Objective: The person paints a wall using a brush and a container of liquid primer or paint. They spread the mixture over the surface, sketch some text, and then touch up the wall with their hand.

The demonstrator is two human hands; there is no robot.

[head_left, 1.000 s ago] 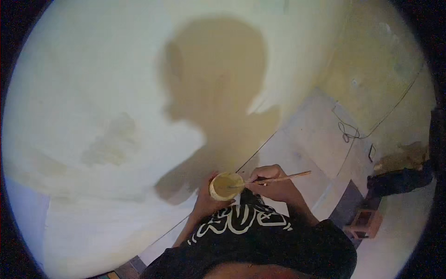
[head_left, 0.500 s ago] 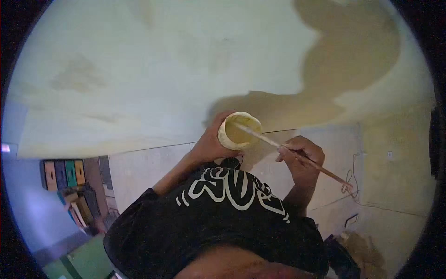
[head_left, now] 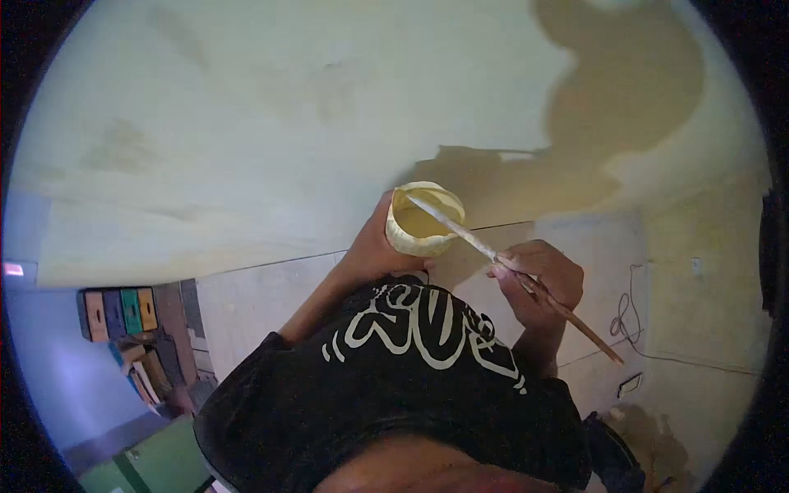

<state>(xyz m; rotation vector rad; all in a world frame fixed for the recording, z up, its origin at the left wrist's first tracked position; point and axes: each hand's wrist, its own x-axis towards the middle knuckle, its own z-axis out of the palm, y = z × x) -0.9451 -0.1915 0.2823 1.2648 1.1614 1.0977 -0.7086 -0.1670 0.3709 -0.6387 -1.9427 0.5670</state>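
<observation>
The right hand (head_left: 544, 281) has drawn back from the cup (head_left: 417, 244) — the stick (head_left: 456, 228) now slopes down rightward, not up.

Pale cup (head_left: 421, 245) held by left hand (head_left: 376, 248); stick (head_left: 457, 230) pinched in right hand (head_left: 544, 278), angled toward four o'clock.

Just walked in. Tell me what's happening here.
A person stands facing a pale wall. Their left hand holds a pale yellow container, its open top tipped into view. Their right hand grips a long, thin stick, its pale end at the container's mouth; whether the tip touches the inside is unclear.
</observation>
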